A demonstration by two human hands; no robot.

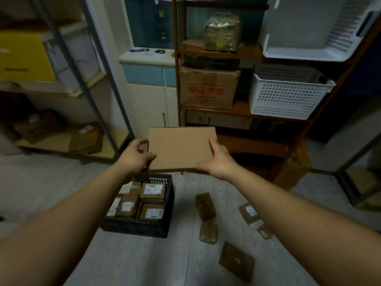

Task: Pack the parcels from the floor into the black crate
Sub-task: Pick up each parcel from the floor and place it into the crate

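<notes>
I hold a flat plain cardboard parcel (180,149) level in the air with both hands. My left hand (137,155) grips its left edge and my right hand (218,161) grips its right near corner. Below it and slightly left, the black crate (142,226) stands on the floor with several labelled brown parcels (153,190) inside. More parcels lie loose on the floor to the right: a brown box (205,206), a taped packet (208,232), a labelled box (249,212) and a dark flat parcel (236,261).
A wooden shelf unit (257,145) stands right behind the held parcel, bearing a printed carton (208,89) and white baskets (288,96). A metal rack (86,83) with boxes stands at left. A cardboard box (292,168) sits on the floor at right.
</notes>
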